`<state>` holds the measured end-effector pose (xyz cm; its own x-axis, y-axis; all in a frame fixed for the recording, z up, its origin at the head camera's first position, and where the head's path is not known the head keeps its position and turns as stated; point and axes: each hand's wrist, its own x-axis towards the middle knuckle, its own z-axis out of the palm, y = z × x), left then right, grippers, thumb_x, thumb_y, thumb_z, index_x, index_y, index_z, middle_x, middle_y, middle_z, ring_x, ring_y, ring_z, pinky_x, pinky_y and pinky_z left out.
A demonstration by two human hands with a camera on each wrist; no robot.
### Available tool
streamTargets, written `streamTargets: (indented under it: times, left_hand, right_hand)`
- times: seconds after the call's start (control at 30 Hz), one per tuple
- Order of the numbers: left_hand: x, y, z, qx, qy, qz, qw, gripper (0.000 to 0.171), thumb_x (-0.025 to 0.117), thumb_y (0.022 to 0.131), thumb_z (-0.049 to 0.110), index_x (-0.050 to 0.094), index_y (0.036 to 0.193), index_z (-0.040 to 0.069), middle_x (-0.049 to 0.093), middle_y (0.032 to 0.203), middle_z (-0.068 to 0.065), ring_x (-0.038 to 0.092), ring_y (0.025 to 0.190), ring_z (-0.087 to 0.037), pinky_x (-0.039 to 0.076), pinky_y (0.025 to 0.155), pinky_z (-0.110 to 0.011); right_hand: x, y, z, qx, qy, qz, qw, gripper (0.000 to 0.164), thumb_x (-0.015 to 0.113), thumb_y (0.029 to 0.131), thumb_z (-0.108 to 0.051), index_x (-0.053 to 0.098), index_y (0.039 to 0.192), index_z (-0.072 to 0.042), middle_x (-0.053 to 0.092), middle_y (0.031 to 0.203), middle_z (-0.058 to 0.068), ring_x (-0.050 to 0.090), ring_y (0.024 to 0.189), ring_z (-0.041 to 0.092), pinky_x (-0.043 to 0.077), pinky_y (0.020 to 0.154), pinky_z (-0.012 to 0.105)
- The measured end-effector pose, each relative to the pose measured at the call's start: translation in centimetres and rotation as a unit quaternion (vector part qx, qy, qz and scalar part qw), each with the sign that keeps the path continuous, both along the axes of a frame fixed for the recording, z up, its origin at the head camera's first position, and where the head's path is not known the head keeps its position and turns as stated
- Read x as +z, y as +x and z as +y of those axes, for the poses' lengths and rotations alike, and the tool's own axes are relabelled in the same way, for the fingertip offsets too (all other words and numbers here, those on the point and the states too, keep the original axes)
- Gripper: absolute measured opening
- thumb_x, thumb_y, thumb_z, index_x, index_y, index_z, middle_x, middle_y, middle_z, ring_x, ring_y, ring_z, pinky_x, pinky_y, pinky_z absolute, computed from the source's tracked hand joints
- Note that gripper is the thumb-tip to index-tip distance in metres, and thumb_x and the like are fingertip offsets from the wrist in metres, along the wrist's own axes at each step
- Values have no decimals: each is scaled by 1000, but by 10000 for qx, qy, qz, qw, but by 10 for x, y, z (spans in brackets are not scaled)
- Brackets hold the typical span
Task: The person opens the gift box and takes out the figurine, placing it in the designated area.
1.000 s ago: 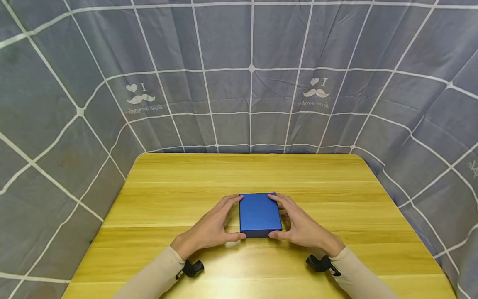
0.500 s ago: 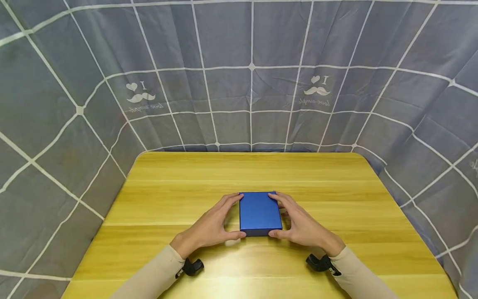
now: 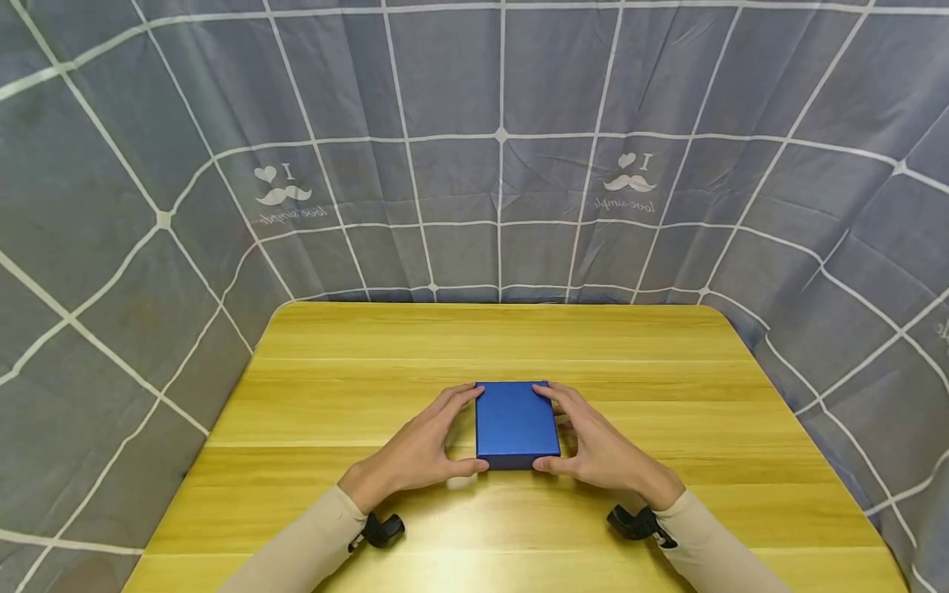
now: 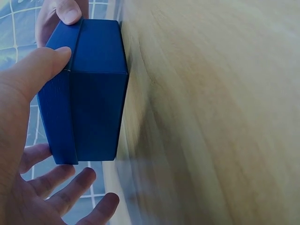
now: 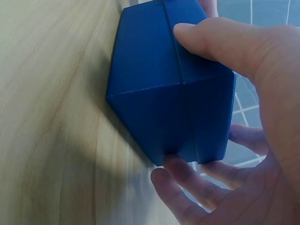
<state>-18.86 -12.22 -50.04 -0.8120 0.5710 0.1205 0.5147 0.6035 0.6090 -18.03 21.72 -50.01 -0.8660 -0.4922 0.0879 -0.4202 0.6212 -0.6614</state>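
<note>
Blue box (image 3: 516, 418) sits between left hand (image 3: 415, 453) and right hand (image 3: 606, 451), both apparently gripping it.

Box (image 3: 516, 423), one: blue, rectangular, plain-faced, with a soft sheen on top. Lid (image 5: 208, 119) closed, a straight seam running round the sides below it. Lies flat, lid upward, about midway across the table (image 3: 474, 338), its longer sides pointing toward the far edge.

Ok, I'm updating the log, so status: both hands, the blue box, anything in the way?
Left hand and right hand gripping the blue box from opposite sides. Box closed, appears to rest on the table. Nothing visible in the way.
</note>
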Motion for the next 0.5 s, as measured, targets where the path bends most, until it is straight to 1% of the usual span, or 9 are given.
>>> streamTargets:
  times: [0.3,0.5]
  left_hand:
    - [1,0,-1,-9,40,14,10000,109,92,99,58,34,185,24,39,188,-7,52,169,-38,55,129,-63]
    - [1,1,-1,-14,22,48,10000,109,92,99,58,34,185,25,39,189,-6,51,169,-37,55,129,-63]
  right_hand:
    - [2,0,0,-16,10,-81,10000,109,95,98,-54,36,183,-22,33,189,24,63,152,43,53,124,71]
    - [3,0,0,-21,3,-109,9999,109,95,98,-53,36,183,-22,34,188,24,64,151,42,54,123,71]
